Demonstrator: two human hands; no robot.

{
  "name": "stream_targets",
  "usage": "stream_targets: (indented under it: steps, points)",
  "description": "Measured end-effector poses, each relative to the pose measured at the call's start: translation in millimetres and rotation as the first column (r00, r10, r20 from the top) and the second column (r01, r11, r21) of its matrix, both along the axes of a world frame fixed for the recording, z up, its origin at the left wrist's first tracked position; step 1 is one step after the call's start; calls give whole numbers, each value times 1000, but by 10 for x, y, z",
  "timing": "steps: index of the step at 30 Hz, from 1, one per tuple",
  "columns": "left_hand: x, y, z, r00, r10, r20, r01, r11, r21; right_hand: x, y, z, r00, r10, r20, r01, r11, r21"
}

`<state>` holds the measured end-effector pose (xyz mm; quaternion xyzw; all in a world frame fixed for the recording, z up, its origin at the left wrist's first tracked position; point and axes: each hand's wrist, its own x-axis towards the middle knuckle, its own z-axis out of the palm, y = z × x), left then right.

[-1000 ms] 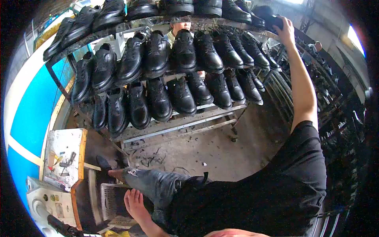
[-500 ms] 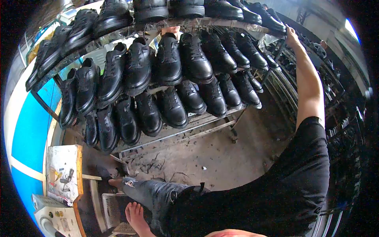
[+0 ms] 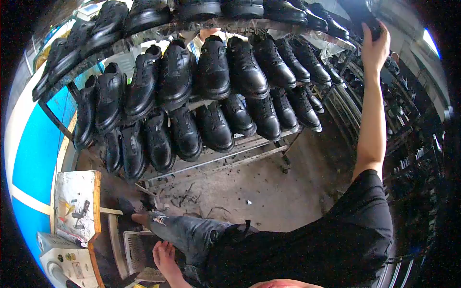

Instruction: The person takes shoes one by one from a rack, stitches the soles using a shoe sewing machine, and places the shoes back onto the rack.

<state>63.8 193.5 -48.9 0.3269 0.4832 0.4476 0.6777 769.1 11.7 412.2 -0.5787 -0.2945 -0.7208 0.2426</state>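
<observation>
At the upper right, my right hand (image 3: pixel 376 48) is raised with its fingers closed on a black shoe (image 3: pixel 357 13). The frame's top edge cuts off part of that shoe. Beside it stands the top row of black shoes on the rack (image 3: pixel 69 113), with one such shoe (image 3: pixel 331 24) near its right end. Down by my leg hangs my left hand (image 3: pixel 164 259), its fingers loosely bent and holding nothing. A white plastic crate (image 3: pixel 128 252) sits close to that hand. More black lace-up shoes (image 3: pixel 213 67) fill the two lower rows.
A small worn table (image 3: pixel 77 192) with little tools stands at the left, with a white machine (image 3: pixel 67 261) in front of it. Other shoe racks (image 3: pixel 398 105) line the right side. Behind the shoes, a person (image 3: pixel 209 36) is partly visible. Scraps lie on the floor (image 3: pixel 230 192).
My right hand has left the rack's upper right end, moved up and right, and now holds a shoe. The left hand's fingers have curled slightly. The rack appears a little shifted in view.
</observation>
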Motion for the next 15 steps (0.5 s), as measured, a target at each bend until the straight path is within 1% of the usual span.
stream_targets:
  steps: [1, 2, 3, 4, 5, 6, 8, 9, 10, 11, 12, 13, 14, 15]
  points:
    - [2, 4, 8, 1000, 17, -9, -17, 1000, 15, -556, 167, -46, 993, 117, -13, -116, 992, 52]
    - [-4, -11, 25, 999, 48, -20, -48, 998, 27, -908, 275, -126, 971, 238, -14, -236, 969, 66]
    - [31, -2, 96, 998, 58, -31, -58, 998, 15, -1350, 488, -271, 861, 509, -13, -505, 856, 112]
    - [43, -2, 154, 994, 98, -53, -98, 995, -6, -1642, 643, -388, 872, 484, 72, -488, 870, 71]
    - [23, -45, 166, 997, 80, -6, -79, 991, 110, -1916, 876, -574, 821, 563, 94, -570, 819, 68]
    - [23, -88, 253, 995, 97, -4, -96, 987, 132, -2243, 1060, -826, 748, 659, 78, -663, 745, 67]
    - [-67, -136, 305, 998, 42, 48, -52, 971, 232, -2858, 1372, -1322, 559, 828, -50, -826, 561, 53]
    - [-133, -161, 326, 997, 5, 83, -29, 959, 283, -3077, 1509, -1569, 443, 875, -194, -889, 456, 26]
    - [-183, -194, 412, 984, 28, 177, -83, 947, 311, -3085, 1583, -1872, 351, 816, -460, -930, 362, -68]
    - [-240, -228, 499, 962, 37, 271, -133, 929, 345, -3485, 1702, -1967, 207, 645, -735, -978, 108, -180]
    - [-305, -274, 527, 917, 68, 394, -215, 915, 342, -3847, 1897, -2249, -136, 447, -884, -989, -109, 97]
    - [-401, -308, 528, 856, 81, 510, -288, 895, 341, -4025, 2133, -2506, -230, 252, -940, -942, -299, 150]
    - [-522, -329, 512, 851, 162, 500, -352, 882, 314, -4254, 2286, -2786, -301, 60, -952, -892, -370, 259]
    - [-643, -345, 488, 913, 307, 267, -390, 847, 360, -4386, 2426, -3078, -334, -73, -940, -834, -442, 331]
